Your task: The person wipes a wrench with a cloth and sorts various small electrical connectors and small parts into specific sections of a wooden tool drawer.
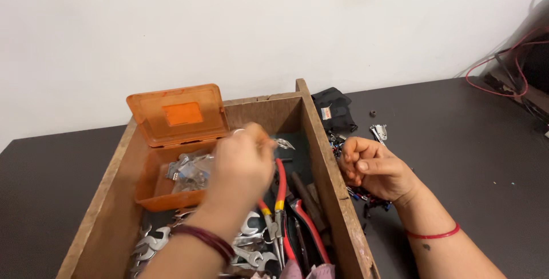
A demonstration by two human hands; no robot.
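1. left hand [243, 164] is up over the wooden box [329, 182], grip pinched tight on a small shiny metal part [284, 143] that pokes out past the fingertips. can't tell what it is exactly, some little clip or fitting.
2. that part looks light and stiff, smooth metal so probably a bit slippery. a fingertip pinch on its near end seems the only sensible hold, too tiny for anything else.
3. it's silver, thin, with a bent or pointed tip, hanging in the air just above the red-handled pliers [279, 190].
4. right hand [372, 167] rests on the desk [469, 142] just outside the box wall, fingers curled in over some small dark bits; can't tell if it's actually holding one.
5. inside the box: an open orange plastic case [171, 142] with bagged hardware, and a heap of wrenches [154, 242].
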